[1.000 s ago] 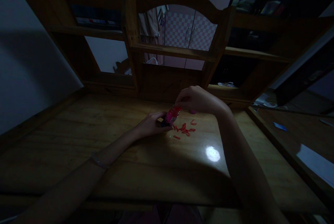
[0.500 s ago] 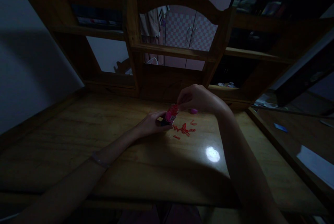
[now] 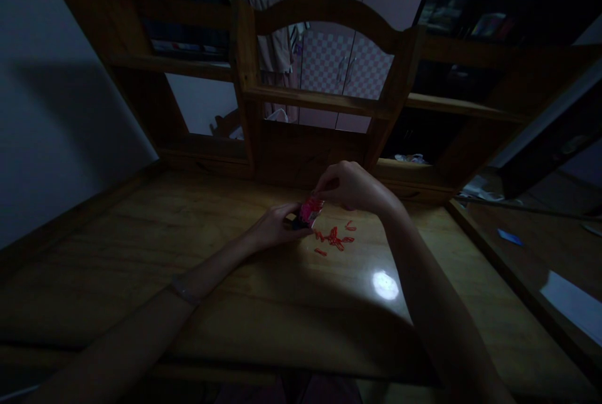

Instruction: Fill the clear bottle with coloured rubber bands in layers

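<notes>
My left hand (image 3: 276,228) is closed round a small clear container (image 3: 310,211) with a pink label, holding it tilted just above the desk. Red contents show through its upper part. At the container's mouth, the thumb and fingers of my right hand (image 3: 348,186) are pinched together; what lies between them is too small and dark to make out. Several red paper clips (image 3: 335,239) lie loosely grouped on the desk, to the right of the container and below my right hand.
The wooden desk (image 3: 226,303) has a raised shelf unit (image 3: 320,98) along its back. On the right, beyond a wooden edge strip, lie a blue card (image 3: 510,237) and white paper (image 3: 571,303). A bright light reflection sits on the desktop.
My right hand has shifted slightly left, its fingertips now over the container's mouth. The pink object behind that hand is now mostly hidden. The whole view has tipped up a little.
</notes>
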The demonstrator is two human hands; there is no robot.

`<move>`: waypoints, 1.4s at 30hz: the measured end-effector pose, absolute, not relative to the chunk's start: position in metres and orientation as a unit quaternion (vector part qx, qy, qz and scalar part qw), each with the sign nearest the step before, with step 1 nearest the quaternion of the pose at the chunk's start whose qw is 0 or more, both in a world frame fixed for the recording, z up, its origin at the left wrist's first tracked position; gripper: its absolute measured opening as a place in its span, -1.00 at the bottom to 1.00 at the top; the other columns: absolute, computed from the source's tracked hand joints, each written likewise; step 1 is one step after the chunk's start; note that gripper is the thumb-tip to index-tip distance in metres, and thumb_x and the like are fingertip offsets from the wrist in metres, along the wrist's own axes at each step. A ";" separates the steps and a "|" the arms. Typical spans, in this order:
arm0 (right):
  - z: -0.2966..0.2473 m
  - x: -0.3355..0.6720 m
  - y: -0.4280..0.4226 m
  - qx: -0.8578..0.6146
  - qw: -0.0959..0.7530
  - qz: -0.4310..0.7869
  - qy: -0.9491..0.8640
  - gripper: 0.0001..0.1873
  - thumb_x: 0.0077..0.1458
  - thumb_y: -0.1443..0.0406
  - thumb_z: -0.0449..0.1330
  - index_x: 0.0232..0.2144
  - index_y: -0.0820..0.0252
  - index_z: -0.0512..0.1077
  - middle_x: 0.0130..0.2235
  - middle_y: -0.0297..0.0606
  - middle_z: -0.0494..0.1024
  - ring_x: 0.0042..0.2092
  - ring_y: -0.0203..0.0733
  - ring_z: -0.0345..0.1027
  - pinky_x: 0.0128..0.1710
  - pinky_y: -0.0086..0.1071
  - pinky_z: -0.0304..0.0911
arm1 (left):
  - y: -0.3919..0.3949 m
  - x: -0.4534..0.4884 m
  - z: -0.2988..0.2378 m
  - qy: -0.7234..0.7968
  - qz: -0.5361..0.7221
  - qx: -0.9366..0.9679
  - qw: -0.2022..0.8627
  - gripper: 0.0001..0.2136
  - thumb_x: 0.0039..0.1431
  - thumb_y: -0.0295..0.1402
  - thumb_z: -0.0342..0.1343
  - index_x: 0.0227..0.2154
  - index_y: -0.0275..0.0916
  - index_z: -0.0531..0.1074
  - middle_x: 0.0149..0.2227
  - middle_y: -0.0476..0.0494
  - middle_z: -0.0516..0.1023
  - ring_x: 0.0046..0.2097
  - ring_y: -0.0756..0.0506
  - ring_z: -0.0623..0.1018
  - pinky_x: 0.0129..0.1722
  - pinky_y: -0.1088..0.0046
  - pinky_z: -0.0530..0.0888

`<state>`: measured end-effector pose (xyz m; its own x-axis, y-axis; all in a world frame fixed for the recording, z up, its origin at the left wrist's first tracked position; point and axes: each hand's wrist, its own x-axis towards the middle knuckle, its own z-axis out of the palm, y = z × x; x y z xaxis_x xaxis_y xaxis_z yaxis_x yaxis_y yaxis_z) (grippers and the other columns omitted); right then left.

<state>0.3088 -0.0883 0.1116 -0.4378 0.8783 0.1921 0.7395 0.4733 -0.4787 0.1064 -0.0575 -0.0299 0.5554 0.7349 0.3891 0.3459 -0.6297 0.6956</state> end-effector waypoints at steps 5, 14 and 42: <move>0.110 0.302 -0.090 -0.501 0.266 0.136 -0.812 -0.87 -0.03 0.36 0.23 -0.42 0.25 0.60 -0.47 -0.29 0.53 -0.49 -0.39 0.29 -0.47 -0.51 0.10 | -0.053 0.105 -0.030 0.303 0.402 0.839 0.207 -0.56 0.05 -0.12 0.22 -0.06 -0.24 0.39 -0.12 -0.17 0.50 -0.15 -0.08 0.53 -0.13 0.34 0.56; 0.125 0.299 -0.103 -0.459 0.167 0.133 -0.862 -0.70 0.10 0.34 0.08 -0.27 0.30 0.60 -0.57 -0.37 0.40 -0.51 -0.41 0.13 -0.48 -0.47 -0.07 | -0.051 0.104 -0.026 0.347 0.445 0.816 0.125 -0.57 0.09 -0.17 0.20 -0.01 -0.23 0.34 -0.09 -0.19 0.50 -0.11 -0.11 0.53 -0.05 0.33 0.49; 0.123 0.300 -0.111 -0.461 0.074 0.197 -0.862 -0.62 0.04 0.40 0.03 -0.13 0.18 0.53 -0.64 -0.42 0.43 -0.65 -0.43 0.24 -0.56 -0.55 0.08 | -0.047 0.099 -0.026 0.287 0.454 0.843 0.031 -0.52 0.14 -0.23 0.18 0.11 -0.16 0.29 -0.02 -0.18 0.49 0.01 -0.15 0.49 0.03 0.28 0.43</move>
<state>0.2996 -0.1108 0.1234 -0.5646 0.8236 -0.0547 0.7656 0.4977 -0.4077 0.0988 -0.0474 -0.0263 0.4230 0.5121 0.7475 0.4549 -0.8335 0.3136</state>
